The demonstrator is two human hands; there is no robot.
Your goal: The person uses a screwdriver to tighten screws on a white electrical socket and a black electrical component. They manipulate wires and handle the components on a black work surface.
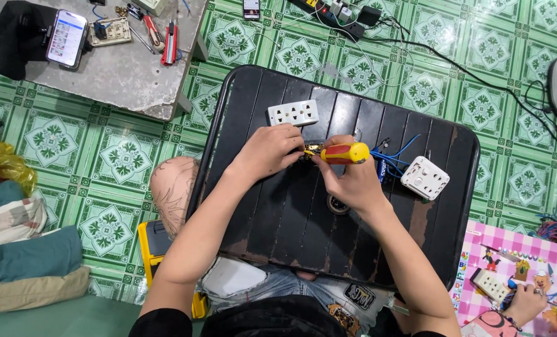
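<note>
A small brass part [311, 150] is pinched in the left hand [269, 150] fingers above the black worktop [278, 212]. A red-yellow screwdriver [344, 153] is clamped in the right hand [347, 181]. Risk judged: tip slippage onto fingers, part dropped between slats. White socket plate [293, 113] lies near.

The floor [110, 156] was tiled in green and white with a repeating leaf pattern. A black slatted desk [453, 206] with rounded corners stood at centre. A grey slab [122, 75] lay at upper left. A power strip [338, 14] with black cables lay along the top edge. Folded cloths [22, 256] were stacked at left. A pink checked mat [522, 249] lay at lower right. Lighting was even.
</note>
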